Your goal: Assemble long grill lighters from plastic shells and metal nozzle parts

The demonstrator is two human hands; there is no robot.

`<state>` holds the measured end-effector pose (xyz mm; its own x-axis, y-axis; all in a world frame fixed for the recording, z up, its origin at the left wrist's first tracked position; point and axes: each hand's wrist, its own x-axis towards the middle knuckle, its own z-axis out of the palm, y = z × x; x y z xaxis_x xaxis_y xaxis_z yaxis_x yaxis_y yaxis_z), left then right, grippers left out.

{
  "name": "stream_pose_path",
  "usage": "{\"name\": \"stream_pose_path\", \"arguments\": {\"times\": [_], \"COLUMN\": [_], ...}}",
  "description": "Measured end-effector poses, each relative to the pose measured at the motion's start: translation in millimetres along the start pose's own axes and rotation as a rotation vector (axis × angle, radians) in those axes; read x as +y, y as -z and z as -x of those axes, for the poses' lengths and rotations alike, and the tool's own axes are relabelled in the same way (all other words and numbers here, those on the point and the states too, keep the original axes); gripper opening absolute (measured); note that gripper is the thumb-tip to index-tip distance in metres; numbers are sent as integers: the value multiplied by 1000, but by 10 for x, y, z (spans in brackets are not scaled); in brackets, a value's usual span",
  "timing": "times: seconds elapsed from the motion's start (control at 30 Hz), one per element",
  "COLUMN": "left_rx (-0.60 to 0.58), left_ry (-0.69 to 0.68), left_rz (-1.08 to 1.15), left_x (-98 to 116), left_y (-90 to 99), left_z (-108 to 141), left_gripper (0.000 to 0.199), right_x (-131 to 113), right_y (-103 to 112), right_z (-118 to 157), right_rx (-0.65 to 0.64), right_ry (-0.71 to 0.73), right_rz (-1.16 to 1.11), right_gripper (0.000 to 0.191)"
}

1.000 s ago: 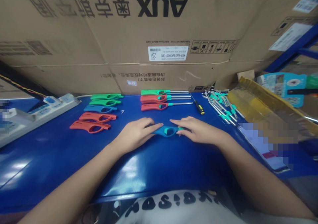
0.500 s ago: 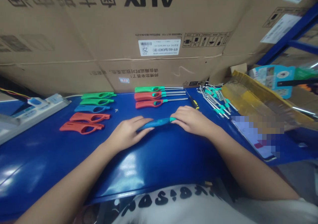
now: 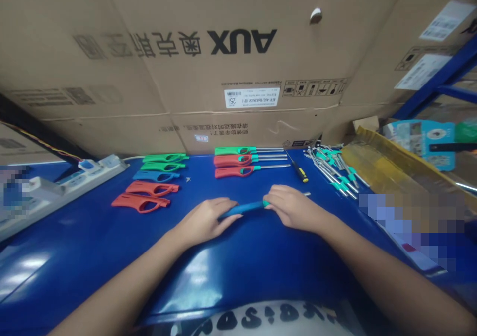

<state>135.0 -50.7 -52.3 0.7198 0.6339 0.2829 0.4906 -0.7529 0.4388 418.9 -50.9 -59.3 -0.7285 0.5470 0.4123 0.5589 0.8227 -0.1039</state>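
My left hand [image 3: 203,221] and my right hand [image 3: 294,208] both hold a blue long-nosed lighter [image 3: 242,208] lying lengthwise on the blue table. The left hand grips its blue handle, and the right wraps the teal collar [image 3: 266,203] end. A thin metal tube [image 3: 306,194] pokes out past my right fingers. Further back, several bare lighter handles [image 3: 152,187] in green, blue and red lie to the left. Three finished lighters [image 3: 249,157] with metal nozzles lie straight ahead.
A yellow-handled screwdriver [image 3: 298,172] and a heap of metal tubes with teal collars [image 3: 333,172] lie back right. A power strip [image 3: 63,192] runs along the left edge. A yellow plastic bag [image 3: 380,159] sits right, and cardboard boxes [image 3: 238,77] stand behind the table.
The blue lighter has turned from lying flat onto its edge, and a metal tube now shows past my right hand. The view has shifted slightly.
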Motion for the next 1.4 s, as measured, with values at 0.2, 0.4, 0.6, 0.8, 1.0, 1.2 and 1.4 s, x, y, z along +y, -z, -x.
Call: {"name": "stream_pose_path", "arguments": {"times": [0.2, 0.4, 0.6, 0.8, 1.0, 1.2, 1.4], "left_rx": [-18, 0, -102, -147, -123, -118, -112], "left_ry": [-13, -1, 38, 2, -23, -13, 29], "left_rz": [-15, -79, -163, -167, -240, -157, -106], "left_x": [-19, -48, -26, -20, -114, -176, -175], "left_y": [-1, -30, -68, -65, 8, 65, 30], "left_z": [-4, -6, -34, -100, -78, -53, -47], "left_gripper": [27, 31, 38, 41, 39, 35, 31], "right_x": [-27, 9, 33, 86, 210, 263, 267], "right_y": [-32, -32, 51, 170, 216, 230, 148], "right_z": [-2, -5, -39, -63, -11, 22, 22], "right_rx": [41, 28, -142, -241, -268, -264, -227], "right_ry": [3, 10, -72, -177, -244, -305, -223], "right_rz": [8, 69, 31, -57, -105, -141, -93], "right_gripper": [23, 24, 23, 14, 9, 9, 14]}}
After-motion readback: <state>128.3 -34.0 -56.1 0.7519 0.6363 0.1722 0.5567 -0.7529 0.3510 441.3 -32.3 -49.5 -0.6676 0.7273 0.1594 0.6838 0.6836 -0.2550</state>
